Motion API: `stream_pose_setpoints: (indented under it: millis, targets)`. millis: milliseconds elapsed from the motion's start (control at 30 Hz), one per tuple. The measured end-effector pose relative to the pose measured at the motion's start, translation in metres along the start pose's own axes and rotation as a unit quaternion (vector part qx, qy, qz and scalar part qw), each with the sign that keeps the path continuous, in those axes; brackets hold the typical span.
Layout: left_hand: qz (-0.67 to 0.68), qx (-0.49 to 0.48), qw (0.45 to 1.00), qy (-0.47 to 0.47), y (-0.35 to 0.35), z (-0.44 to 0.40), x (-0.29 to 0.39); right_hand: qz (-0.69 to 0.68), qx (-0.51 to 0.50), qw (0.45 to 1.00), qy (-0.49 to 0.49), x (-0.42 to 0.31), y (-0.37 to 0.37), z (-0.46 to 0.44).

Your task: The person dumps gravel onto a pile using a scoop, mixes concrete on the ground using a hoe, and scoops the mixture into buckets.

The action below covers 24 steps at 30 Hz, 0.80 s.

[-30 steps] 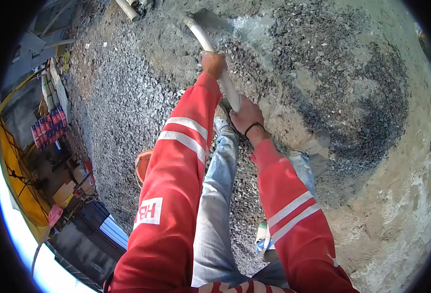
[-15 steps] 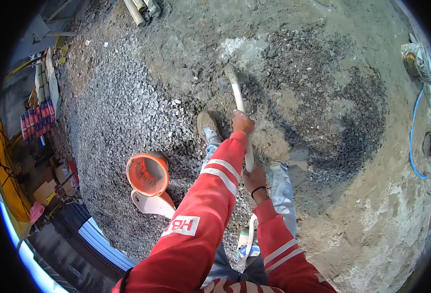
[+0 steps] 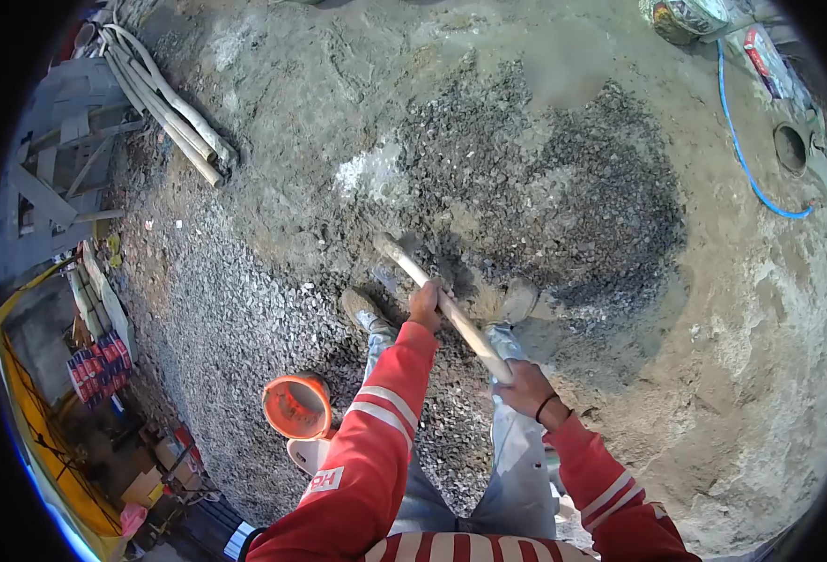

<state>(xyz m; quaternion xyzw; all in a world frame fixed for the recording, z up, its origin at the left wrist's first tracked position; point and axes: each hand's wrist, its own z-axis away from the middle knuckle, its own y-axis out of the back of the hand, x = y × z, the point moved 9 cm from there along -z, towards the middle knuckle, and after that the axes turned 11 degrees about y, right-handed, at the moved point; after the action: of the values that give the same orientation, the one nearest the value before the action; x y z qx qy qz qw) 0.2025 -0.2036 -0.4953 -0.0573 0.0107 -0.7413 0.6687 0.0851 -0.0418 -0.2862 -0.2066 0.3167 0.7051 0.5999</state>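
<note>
Left hand (image 3: 425, 304) grips the handle (image 3: 467, 330) midway, right hand (image 3: 528, 389) its near end, fingers of both clamped round it, hands set apart probably for leverage; it slants between the boots (image 3: 519, 302), whatever its far end carries hard to make out

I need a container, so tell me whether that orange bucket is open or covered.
Open: nothing covers the orange bucket's mouth, and its inside shows.

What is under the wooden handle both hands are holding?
Gravel shows beside the wooden handle; the strip directly behind it is covered, and the left hand and right hand hide more.
</note>
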Motion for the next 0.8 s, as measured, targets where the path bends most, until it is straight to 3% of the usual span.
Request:
stream_pose_setpoints:
  millis: [33, 67, 100, 133, 200, 233, 300, 467, 500, 533, 600, 667, 733, 800]
  targets:
    - [0.039, -0.035, 0.998, 0.028, -0.036, 0.026, -0.006, 0.033, 0.016, 0.999, 0.032, 0.006, 0.031, 0.038]
    - [0.070, -0.022, 0.997, -0.006, -0.041, -0.002, -0.020, 0.061, 0.020, 0.997, 0.050, 0.027, 0.056, 0.072]
    - [0.059, 0.011, 0.998, 0.004, -0.074, 0.024, -0.026, 0.063, 0.051, 0.996, 0.037, 0.046, 0.084, 0.104]
    - [0.112, -0.097, 0.989, 0.026, -0.112, 0.025, -0.048, 0.122, 0.050, 0.991, -0.005, 0.099, 0.098, 0.130]
    - [0.094, -0.055, 0.991, 0.073, -0.166, 0.056, -0.091, 0.179, 0.108, 0.978, 0.020, 0.161, 0.142, 0.161]
    - [0.113, -0.094, 0.986, 0.084, -0.195, 0.081, -0.104, 0.214, 0.119, 0.969, -0.023, 0.187, 0.159, 0.173]
    - [0.088, -0.198, 0.973, 0.074, -0.214, 0.037, -0.146, 0.220, 0.170, 0.960, -0.033, 0.218, 0.180, 0.192]
    - [-0.047, -0.168, 0.983, 0.061, -0.259, 0.170, -0.089, 0.174, 0.275, 0.942, -0.083, 0.202, 0.157, 0.231]
    - [-0.179, -0.157, 0.971, 0.033, -0.256, 0.180, -0.072, 0.152, 0.296, 0.940, -0.076, 0.183, 0.148, 0.235]
    - [-0.307, -0.143, 0.941, 0.004, -0.250, 0.192, -0.055, 0.130, 0.316, 0.937, -0.071, 0.163, 0.138, 0.238]
    - [-0.476, -0.220, 0.850, -0.052, -0.240, 0.236, -0.008, 0.113, 0.319, 0.933, -0.125, 0.134, 0.114, 0.236]
    - [-0.712, -0.125, 0.631, -0.282, -0.180, 0.186, 0.058, 0.077, 0.324, 0.924, -0.190, 0.104, 0.095, 0.232]
    - [-0.774, -0.095, 0.491, -0.388, -0.186, 0.290, 0.126, 0.057, 0.352, 0.904, -0.237, 0.077, 0.071, 0.229]
    - [-0.751, -0.105, 0.526, -0.385, -0.144, 0.304, 0.203, 0.053, 0.373, 0.880, -0.291, 0.052, 0.042, 0.223]
